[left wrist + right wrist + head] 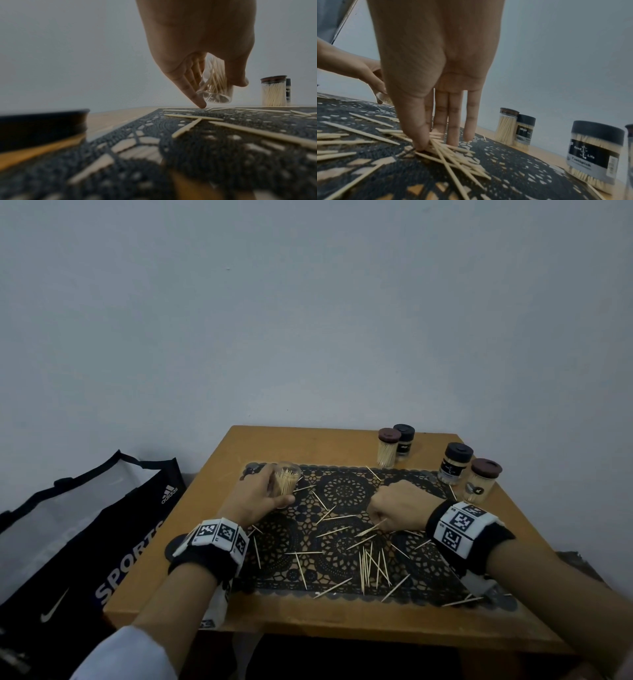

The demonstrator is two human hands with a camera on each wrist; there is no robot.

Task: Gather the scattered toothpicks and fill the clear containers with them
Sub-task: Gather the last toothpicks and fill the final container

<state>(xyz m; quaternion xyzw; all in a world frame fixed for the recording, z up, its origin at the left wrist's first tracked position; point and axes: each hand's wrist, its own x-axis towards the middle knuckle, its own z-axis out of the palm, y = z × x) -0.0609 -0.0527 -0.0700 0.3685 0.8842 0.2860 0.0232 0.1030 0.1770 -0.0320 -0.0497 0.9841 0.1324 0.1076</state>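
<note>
My left hand (pixel 279 489) grips an open clear container (pixel 287 481) partly filled with toothpicks, at the far left of the black lace mat (pixel 342 491). In the left wrist view the container (pixel 214 86) is tilted just above the mat, and my little finger touches the mat. My right hand (pixel 380 522) is at the mat's middle right. Its thumb and fingers (pixel 419 143) pinch a small bunch of toothpicks (pixel 447 151) against the mat. Several loose toothpicks (pixel 371 566) lie scattered over the mat, thickest in front of my right hand.
Several lidded toothpick jars stand at the table's back right: two (pixel 388 448) near the far edge and two (pixel 455 463) further right. A black lid (pixel 42 125) lies by my left wrist. A black sports bag (pixel 68 542) sits left of the wooden table (pixel 212 474).
</note>
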